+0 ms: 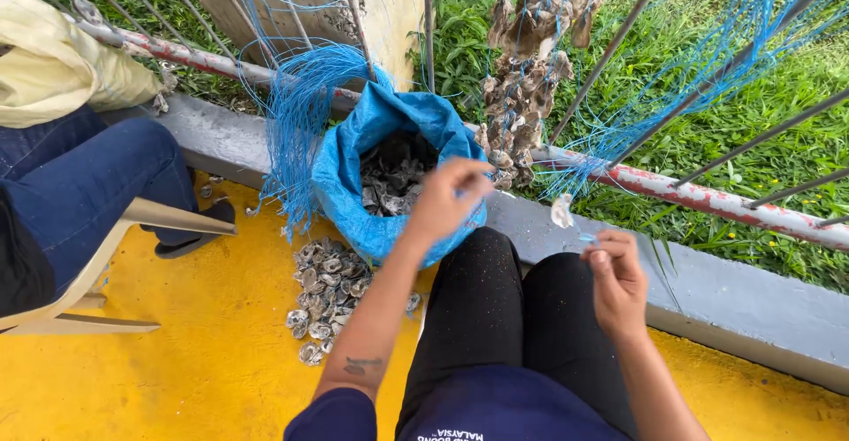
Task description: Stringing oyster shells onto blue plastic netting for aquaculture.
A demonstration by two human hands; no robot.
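Note:
My left hand hovers over the open blue sack of grey shells, fingers pinched together; whether it holds anything I cannot tell. My right hand is above my right knee, pinching a thin blue string. A single pale shell hangs on that string just left of the hand. A long cluster of strung shells dangles from the railing behind it.
A heap of loose shells lies on the yellow floor by the sack. Bundles of blue string hang on the rusty railing. A seated person's leg and chair are at left. A grey concrete curb borders grass.

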